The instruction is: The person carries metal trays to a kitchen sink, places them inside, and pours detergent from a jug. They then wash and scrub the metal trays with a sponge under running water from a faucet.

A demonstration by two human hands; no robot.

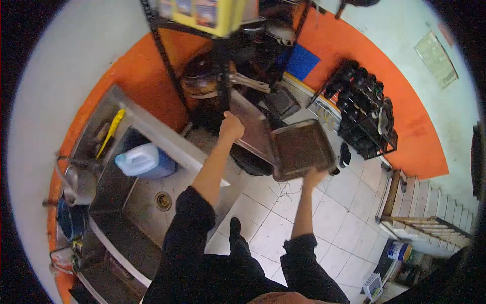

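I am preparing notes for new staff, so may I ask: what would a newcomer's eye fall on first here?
Probably the broad orange band along the lower wall, behind the shelves and above the stairs' side. Next, the dark rectangular tray near the middle, held at its near edge by the right hand. Then the blue jug with a pale handle, in the metal sink at left.

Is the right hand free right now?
No, the right hand is gripping the near edge of a dark, rectangular tray.
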